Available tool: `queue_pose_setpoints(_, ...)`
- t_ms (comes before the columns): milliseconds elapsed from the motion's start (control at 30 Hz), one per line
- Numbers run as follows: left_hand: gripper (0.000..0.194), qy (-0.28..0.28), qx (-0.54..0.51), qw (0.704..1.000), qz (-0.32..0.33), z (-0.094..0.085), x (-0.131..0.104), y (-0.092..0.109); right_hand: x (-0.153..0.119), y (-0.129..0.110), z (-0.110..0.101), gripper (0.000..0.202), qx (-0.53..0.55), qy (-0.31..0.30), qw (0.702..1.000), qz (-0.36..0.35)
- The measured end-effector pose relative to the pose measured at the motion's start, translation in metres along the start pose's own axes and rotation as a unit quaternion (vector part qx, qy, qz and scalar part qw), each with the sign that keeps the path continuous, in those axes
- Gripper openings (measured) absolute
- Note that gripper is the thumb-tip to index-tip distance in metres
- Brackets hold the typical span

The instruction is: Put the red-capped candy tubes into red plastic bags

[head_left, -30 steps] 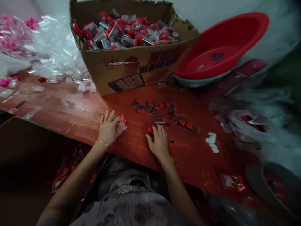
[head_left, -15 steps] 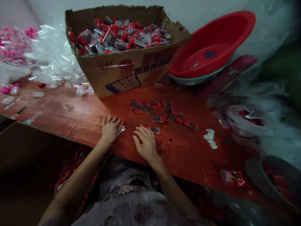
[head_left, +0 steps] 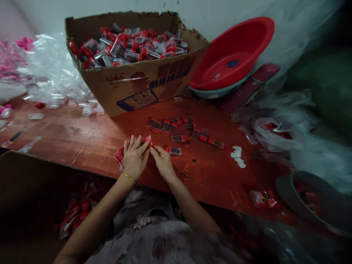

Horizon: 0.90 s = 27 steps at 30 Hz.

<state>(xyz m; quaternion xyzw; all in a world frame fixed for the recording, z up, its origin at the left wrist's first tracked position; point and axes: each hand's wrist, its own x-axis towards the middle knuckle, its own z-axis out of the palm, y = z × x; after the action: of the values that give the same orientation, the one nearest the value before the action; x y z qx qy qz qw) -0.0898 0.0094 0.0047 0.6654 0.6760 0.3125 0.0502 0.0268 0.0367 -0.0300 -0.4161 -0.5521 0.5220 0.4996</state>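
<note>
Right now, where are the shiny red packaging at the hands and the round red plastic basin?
Shiny red packaging (head_left: 119, 157), head view, leftmost visible part.
Round red plastic basin (head_left: 224, 69), head view, inner bottom.

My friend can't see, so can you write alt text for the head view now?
A left hand lies over red packaging on a table, the right hand at its edge. Red-capped tubes lie nearby; a box behind holds more.

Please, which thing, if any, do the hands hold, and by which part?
The right hand seems to pinch a red packet at its right end; the left hand covers it, its grip hidden.
</note>
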Motion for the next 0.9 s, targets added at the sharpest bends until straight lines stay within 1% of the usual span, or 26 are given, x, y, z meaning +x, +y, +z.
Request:
queue_pose_setpoints(67, 0.047, 0.0, -0.12, 0.992, -0.048, 0.003, 0.0, 0.003, 0.004, 0.0, -0.001, 0.028, 0.002, 0.021, 1.0, 0.008)
queue_pose_setpoints(100, 0.051, -0.002, -0.199, 0.976, -0.087, 0.005, 0.0, 0.003, 0.004, 0.0, -0.002, 0.029, -0.01, 0.028, 1.0, 0.009)
queue_pose_setpoints(133, 0.051, -0.011, -0.285, 0.95, -0.129, 0.008, 0.001, 0.003, 0.004, -0.001, -0.005, 0.031, -0.024, 0.035, 0.999, 0.008)
queue_pose_setpoints(200, 0.044, -0.043, -0.44, 0.873, -0.206, 0.013, 0.003, 0.003, 0.003, -0.003, -0.009, 0.034, -0.057, 0.046, 0.997, 0.003)
queue_pose_setpoints(233, 0.04, -0.056, -0.495, 0.834, -0.238, 0.015, 0.004, 0.003, 0.003, -0.003, -0.01, 0.036, -0.072, 0.049, 0.996, -0.002)
queue_pose_setpoints(267, 0.036, -0.059, -0.532, 0.802, -0.264, 0.018, 0.005, 0.004, 0.002, -0.004, -0.011, 0.037, -0.086, 0.05, 0.995, -0.007)
queue_pose_setpoints(300, 0.034, -0.053, -0.552, 0.782, -0.284, 0.02, 0.005, 0.005, 0.001, -0.004, -0.012, 0.038, -0.099, 0.048, 0.994, -0.012)
queue_pose_setpoints(333, 0.032, -0.042, -0.558, 0.774, -0.295, 0.022, 0.004, 0.005, 0.001, -0.004, -0.012, 0.038, -0.112, 0.043, 0.993, -0.015)
queue_pose_setpoints(367, 0.029, -0.03, -0.553, 0.779, -0.293, 0.023, 0.004, 0.005, 0.0, -0.004, -0.012, 0.038, -0.127, 0.04, 0.991, -0.016)
queue_pose_setpoints(400, 0.027, -0.023, -0.538, 0.794, -0.282, 0.024, 0.004, 0.005, 0.0, -0.003, -0.013, 0.038, -0.143, 0.042, 0.989, -0.018)
queue_pose_setpoints(500, 0.024, -0.018, -0.461, 0.854, -0.24, 0.026, 0.005, -0.003, 0.004, 0.0, -0.018, 0.037, -0.183, 0.064, 0.981, -0.025)
queue_pose_setpoints(567, 0.025, -0.017, -0.395, 0.889, -0.229, 0.026, 0.009, -0.011, 0.009, 0.002, -0.023, 0.036, -0.185, 0.083, 0.979, -0.029)
queue_pose_setpoints(633, 0.027, -0.041, -0.294, 0.931, -0.212, 0.026, 0.016, -0.018, 0.014, 0.003, -0.027, 0.036, -0.174, 0.095, 0.98, -0.027)
queue_pose_setpoints(700, 0.028, -0.081, -0.158, 0.97, -0.167, 0.027, 0.025, -0.02, 0.016, 0.004, -0.028, 0.037, -0.165, 0.098, 0.981, -0.023)
queue_pose_setpoints(733, 0.03, -0.09, -0.091, 0.982, -0.135, 0.027, 0.03, -0.019, 0.017, 0.004, -0.028, 0.038, -0.165, 0.1, 0.981, -0.022)
queue_pose_setpoints(767, 0.036, -0.086, -0.034, 0.99, -0.103, 0.028, 0.033, -0.018, 0.017, 0.004, -0.028, 0.038, -0.168, 0.104, 0.98, -0.023)
queue_pose_setpoints(800, 0.045, -0.071, 0.01, 0.995, -0.075, 0.028, 0.036, -0.017, 0.016, 0.003, -0.027, 0.039, -0.174, 0.11, 0.978, -0.024)
queue_pose_setpoints(867, 0.061, -0.031, 0.054, 0.997, -0.038, 0.027, 0.04, -0.013, 0.014, 0.003, -0.027, 0.041, -0.194, 0.125, 0.973, -0.032)
queue_pose_setpoints(900, 0.063, -0.018, 0.051, 0.998, -0.03, 0.025, 0.04, -0.012, 0.013, 0.002, -0.027, 0.041, -0.201, 0.132, 0.97, -0.034)
